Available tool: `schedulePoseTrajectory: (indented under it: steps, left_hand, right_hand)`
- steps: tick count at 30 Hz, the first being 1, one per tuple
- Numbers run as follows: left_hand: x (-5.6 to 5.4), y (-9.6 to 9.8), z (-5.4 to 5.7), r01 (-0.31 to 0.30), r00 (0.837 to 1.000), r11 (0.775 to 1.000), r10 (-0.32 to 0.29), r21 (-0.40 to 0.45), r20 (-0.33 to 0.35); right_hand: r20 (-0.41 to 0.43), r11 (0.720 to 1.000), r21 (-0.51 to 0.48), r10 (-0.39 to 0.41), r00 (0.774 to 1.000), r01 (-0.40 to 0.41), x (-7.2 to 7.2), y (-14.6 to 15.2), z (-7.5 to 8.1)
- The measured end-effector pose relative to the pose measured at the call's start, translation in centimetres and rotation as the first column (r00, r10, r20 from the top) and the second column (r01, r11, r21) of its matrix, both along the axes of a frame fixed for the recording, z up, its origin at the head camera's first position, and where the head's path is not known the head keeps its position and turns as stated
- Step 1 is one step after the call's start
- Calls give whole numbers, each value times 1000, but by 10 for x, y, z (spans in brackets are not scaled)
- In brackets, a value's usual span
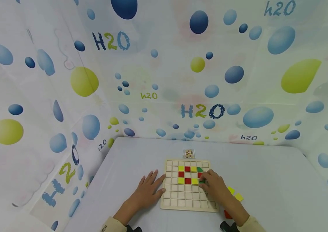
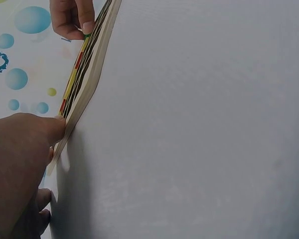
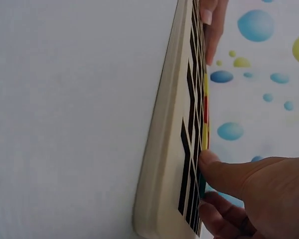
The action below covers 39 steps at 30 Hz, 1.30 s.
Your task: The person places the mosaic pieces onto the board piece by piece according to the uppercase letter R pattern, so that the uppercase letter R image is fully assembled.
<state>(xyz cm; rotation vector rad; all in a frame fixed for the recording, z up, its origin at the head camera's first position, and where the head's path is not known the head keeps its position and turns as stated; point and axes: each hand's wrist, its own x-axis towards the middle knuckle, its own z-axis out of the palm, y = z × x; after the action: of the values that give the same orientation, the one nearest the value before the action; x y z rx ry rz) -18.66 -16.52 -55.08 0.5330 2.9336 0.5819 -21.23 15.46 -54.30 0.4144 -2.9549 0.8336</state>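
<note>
A wooden grid board [image 1: 177,195] lies on the white table, with yellow, red and green tiles set in its upper part. My left hand [image 1: 149,190] rests at the board's left edge, fingers spread, its thumb touching the rim. Over the right side of the board, my right hand [image 1: 217,187] pinches a green tile [image 3: 203,188] between thumb and fingers, down at the grid. Those fingers partly hide the tile and a red tile [image 1: 200,175] just above it. Another green tile [image 1: 200,169], with a curved edge, sits at the top right of the tile pattern.
Behind the board lies a small pattern card [image 1: 188,153] with a coloured grid. Loose yellow tiles [image 1: 238,197] and a red tile [image 1: 227,214] lie right of the board, partly under the right forearm. A printed curtain [image 1: 164,64] surrounds the table [image 1: 268,180].
</note>
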Motion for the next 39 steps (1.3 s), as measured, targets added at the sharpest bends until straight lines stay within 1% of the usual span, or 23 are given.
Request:
schedulePoseTrajectory:
  steps: [3,5,11,17,22,24,26,31,35,39]
  left_hand:
    - [0,1,2,1,1000,1000,-1,10,4]
    - [1,1,2,3,1000,1000,-3,14,7]
    - [0,2,-1,6,1000,1000,-6,-5,6]
    - [-1,1,-2,4,1000,1000,-4,-11,11]
    - [-1,0,-1,4,1000,1000,-4,-15,10]
    - [-1,1,-1,3,1000,1000,-3,-14,10]
    - [-2,1,-2,1,1000,1000,-1,-15,7]
    - [-1,2,-2,-2,1000,1000,2,-13,5]
    - [0,2,-1,0,1000,1000,0,-2,11]
    - [1,2,2,-3,1000,1000,3,3,11]
  right_hand:
    - [4,1000,-15,7,1000,-7,-1,0,0]
    - [20,1000,-19,9,1000,-8,-2,1,-1]
    - [33,999,-26,31,999,-30,-4,7,-2]
    - [37,996,-75,57,998,-54,-4,10,-1]
    - [-7,993,-82,83,997,-83,-5,14,-1]
    - [-10,993,-91,81,997,-82,-4,17,0]
    - [5,992,-104,72,997,-71,-5,23,1]
    - [78,996,-94,4,997,3,-5,49,5]
    - [152,996,-62,-59,987,69,0,74,11]
    - [202,996,-14,-84,976,88,4,94,18]
